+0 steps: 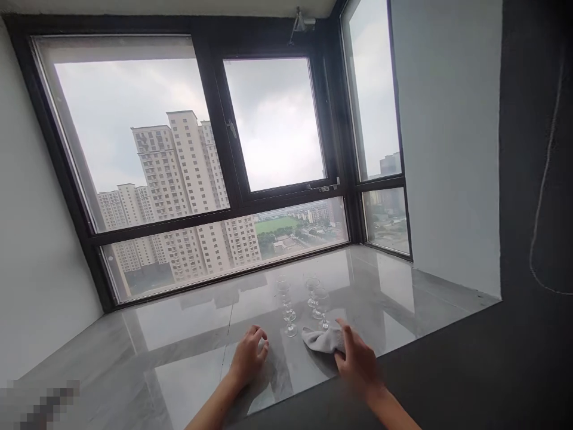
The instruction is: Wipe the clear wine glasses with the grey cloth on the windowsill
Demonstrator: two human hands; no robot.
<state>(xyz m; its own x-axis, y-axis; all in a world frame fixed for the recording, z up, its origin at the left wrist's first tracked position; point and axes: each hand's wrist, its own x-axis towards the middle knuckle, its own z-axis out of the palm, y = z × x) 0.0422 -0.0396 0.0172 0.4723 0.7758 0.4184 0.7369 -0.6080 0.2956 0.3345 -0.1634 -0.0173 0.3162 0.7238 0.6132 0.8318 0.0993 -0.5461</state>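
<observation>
Several small clear stemmed glasses stand on a glossy grey marble sill (179, 334); the nearest left one (290, 322) and the nearest right one (323, 307) are just beyond my hands. My left hand (248, 357) rests on the sill with fingers curled round something small and clear that I cannot make out. My right hand (358, 358) lies on a crumpled grey-white cloth (324, 340), fingers bent over its edge and gripping it. The cloth lies flat on the sill, just right of the glasses.
A large black-framed bay window (233, 173) rises behind the sill, with tower blocks outside. White walls close in on the left (31, 251) and right (447, 149). A dark wall with a hanging cord (544, 179) stands at the right.
</observation>
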